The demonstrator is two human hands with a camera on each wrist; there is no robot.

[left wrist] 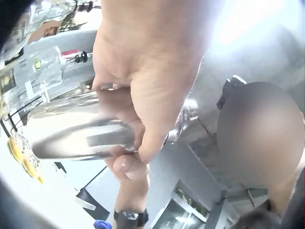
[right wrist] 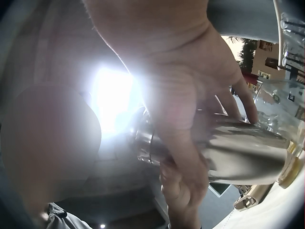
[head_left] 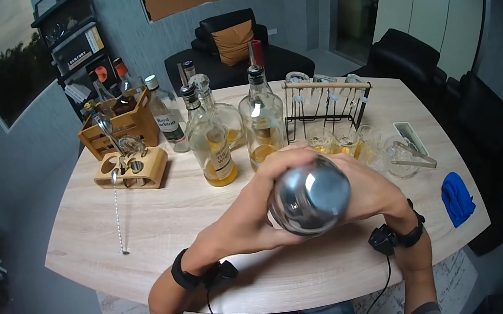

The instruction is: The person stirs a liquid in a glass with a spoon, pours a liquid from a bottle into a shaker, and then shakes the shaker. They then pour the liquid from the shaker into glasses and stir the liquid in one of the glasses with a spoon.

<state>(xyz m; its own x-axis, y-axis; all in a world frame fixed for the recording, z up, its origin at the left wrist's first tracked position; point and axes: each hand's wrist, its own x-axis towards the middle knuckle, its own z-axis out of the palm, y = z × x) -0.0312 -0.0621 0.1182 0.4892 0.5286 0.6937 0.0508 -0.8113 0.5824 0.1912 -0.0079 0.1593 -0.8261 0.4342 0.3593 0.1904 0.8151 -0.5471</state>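
Observation:
A shiny metal cocktail shaker (head_left: pixel 311 197) is held above the table near its front, its end towards the head camera. The left hand (head_left: pixel 241 215) grips it from the left, the right hand (head_left: pixel 366 184) from the right. In the left wrist view the shaker (left wrist: pixel 81 129) lies nearly sideways, with the left hand's (left wrist: pixel 147 81) thumb and fingers curled round it. The right wrist view shows the right hand (right wrist: pixel 176 90) wrapped over the shaker (right wrist: pixel 243 152), its narrower capped end towards the person.
Behind the hands stand glass bottles with pourers (head_left: pixel 213 143), a rack of glasses (head_left: pixel 329 104) and small glasses with amber liquid (head_left: pixel 345 138). Tongs (head_left: pixel 414 154) lie across a glass at right, near a blue cloth (head_left: pixel 457 199). At left are a wooden tool holder (head_left: pixel 134 170) and bar spoon (head_left: pixel 118 212).

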